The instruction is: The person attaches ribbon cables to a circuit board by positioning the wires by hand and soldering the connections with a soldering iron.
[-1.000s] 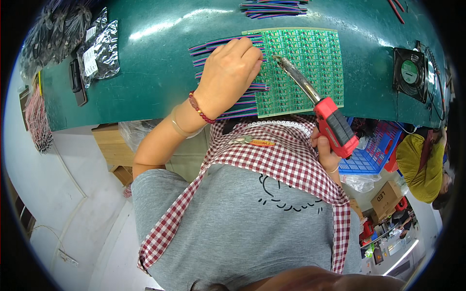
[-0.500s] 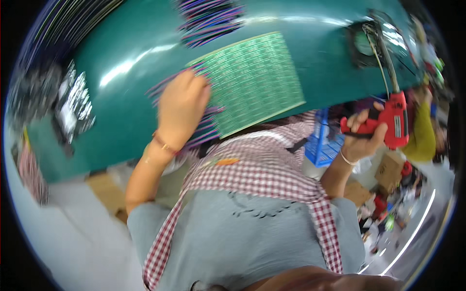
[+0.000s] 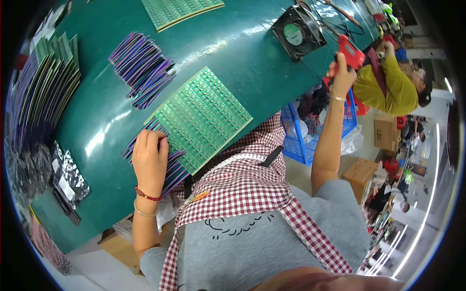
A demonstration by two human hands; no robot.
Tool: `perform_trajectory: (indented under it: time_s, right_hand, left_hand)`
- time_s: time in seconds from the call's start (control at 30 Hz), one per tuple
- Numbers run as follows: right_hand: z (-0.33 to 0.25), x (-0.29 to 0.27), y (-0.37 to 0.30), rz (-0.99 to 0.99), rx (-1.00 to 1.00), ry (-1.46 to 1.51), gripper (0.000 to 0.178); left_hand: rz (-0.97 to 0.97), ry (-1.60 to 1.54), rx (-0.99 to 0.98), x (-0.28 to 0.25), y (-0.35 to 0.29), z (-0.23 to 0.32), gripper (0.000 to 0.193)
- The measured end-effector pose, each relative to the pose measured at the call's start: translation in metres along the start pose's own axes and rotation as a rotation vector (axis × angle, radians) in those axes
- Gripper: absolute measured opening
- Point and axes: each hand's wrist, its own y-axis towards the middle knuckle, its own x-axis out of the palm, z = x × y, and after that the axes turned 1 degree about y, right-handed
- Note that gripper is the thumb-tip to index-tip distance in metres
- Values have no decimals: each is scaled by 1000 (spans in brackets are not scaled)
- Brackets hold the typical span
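A green printed circuit board panel [image 3: 208, 119] lies tilted on the table's near edge in front of me. Purple, blue and black wires [image 3: 175, 169] stick out along its left edge. My left hand [image 3: 149, 157] rests over these wires with its fingers curled round some of them; the fingertips are partly hidden. Out to the right, my right hand [image 3: 342, 77] grips a red soldering gun [image 3: 350, 52] by its handle. The gun's metal tip end points up toward the far right of the table, away from the panel.
A loose wire pile [image 3: 141, 70] sits beyond the panel, with another board panel [image 3: 182, 10] further back. Wired boards [image 3: 46, 92] are stacked at left, near a silver bag [image 3: 68, 182]. A black fan [image 3: 295, 35] stands right; a blue basket [image 3: 298, 151] is below.
My view has turned, so the panel appears lower and more tilted. My right hand and the soldering gun have moved up and away. My left hand stays at the wires.
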Motion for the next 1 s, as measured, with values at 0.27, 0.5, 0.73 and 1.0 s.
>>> perform_trajectory:
  time_s: [0.27,0.5,0.73,1.0]
  right_hand:
    - [-35,12,-108,-80,-161,318,33]
    - [-15,26,-225,-833,219,39,50]
    - [14,19,-251,-1089,147,-87,42]
    - [19,16,-242,-1149,202,-110,24]
  left_hand:
    - [34,36,20,2,-5,-9,10]
    - [96,37,50,3,-4,-9,12]
    - [114,22,45,7,-5,-13,13]
    - [103,29,46,6,-5,-13,13]
